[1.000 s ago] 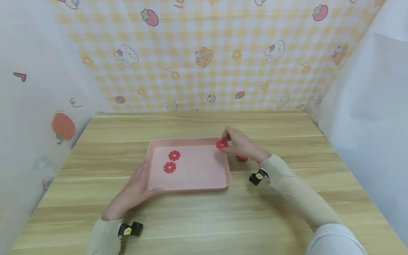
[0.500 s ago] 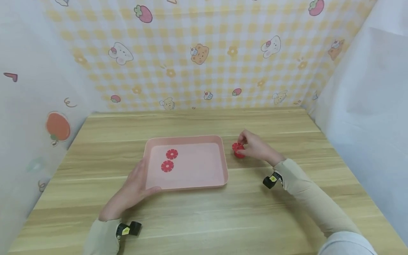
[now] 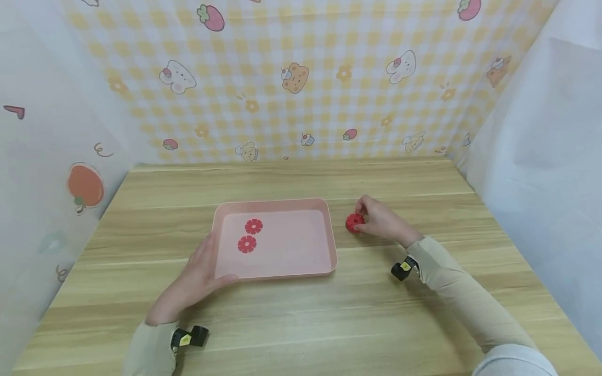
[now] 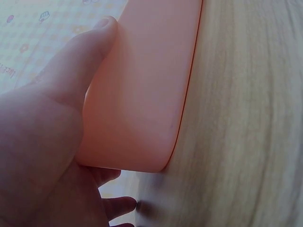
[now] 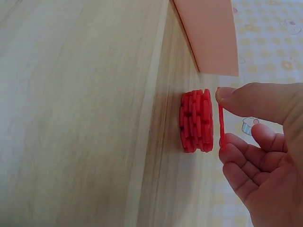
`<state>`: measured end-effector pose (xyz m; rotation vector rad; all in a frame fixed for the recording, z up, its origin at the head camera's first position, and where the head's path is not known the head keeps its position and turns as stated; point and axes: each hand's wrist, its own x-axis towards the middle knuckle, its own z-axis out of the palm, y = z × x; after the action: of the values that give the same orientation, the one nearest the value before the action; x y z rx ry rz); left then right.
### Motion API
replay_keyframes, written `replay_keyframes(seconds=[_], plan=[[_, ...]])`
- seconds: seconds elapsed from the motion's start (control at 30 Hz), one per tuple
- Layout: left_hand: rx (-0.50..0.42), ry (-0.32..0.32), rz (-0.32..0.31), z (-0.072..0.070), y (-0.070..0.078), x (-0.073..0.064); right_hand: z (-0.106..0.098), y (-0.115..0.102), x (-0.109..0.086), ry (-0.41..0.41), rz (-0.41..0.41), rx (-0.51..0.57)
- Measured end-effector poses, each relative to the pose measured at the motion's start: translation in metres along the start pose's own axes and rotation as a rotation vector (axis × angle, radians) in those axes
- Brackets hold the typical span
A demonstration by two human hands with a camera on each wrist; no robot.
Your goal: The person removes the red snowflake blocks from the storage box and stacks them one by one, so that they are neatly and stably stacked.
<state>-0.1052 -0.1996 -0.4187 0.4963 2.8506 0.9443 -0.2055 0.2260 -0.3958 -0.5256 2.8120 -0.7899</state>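
In the head view my right hand (image 3: 382, 219) is to the right of the pink tray. Its thumb and fingertips pinch a thin red notched plastic disc (image 5: 221, 118) by its edges. Just below that disc stands a short stack of similar red discs (image 5: 195, 121) on the table, with a narrow gap showing in the right wrist view. My left hand (image 3: 195, 279) rests round the near left corner of the tray (image 3: 331, 237). Its fingers lie along the left side and its straight thumb (image 4: 102, 40) along the front rim. Two red discs, a far one (image 3: 253, 226) and a near one (image 3: 246, 244), lie flat in the tray's left part.
The wooden table (image 3: 291, 324) reaches back to a yellow checked cloth (image 3: 263, 78). Pale cloth walls stand on the left (image 3: 47, 209) and right (image 3: 541, 183). Each wrist wears a small black camera.
My right hand has carried a disc from the tray's far right corner rightward to the stack, then lowered slightly. The left hand and the two discs in the tray keep their places.
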Motion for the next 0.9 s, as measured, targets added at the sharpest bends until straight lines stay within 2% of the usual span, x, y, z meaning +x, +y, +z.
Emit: replay_keyframes(seconds=[0.23, 0.43, 0.67, 0.9], plan=[[0.004, -0.009, -0.011, 0.003, -0.003, -0.001, 0.001, 0.000, -0.001, -0.007, 0.005, -0.008], [0.004, -0.006, -0.010, 0.002, -0.003, -0.001, -0.005, -0.006, 0.004, 0.000, 0.035, 0.032], [-0.006, 0.002, -0.003, 0.003, -0.003, -0.001, -0.007, -0.021, 0.011, -0.007, -0.046, -0.014], [-0.001, 0.011, -0.001, 0.002, -0.003, -0.001, -0.005, -0.035, 0.021, -0.015, -0.118, 0.000]])
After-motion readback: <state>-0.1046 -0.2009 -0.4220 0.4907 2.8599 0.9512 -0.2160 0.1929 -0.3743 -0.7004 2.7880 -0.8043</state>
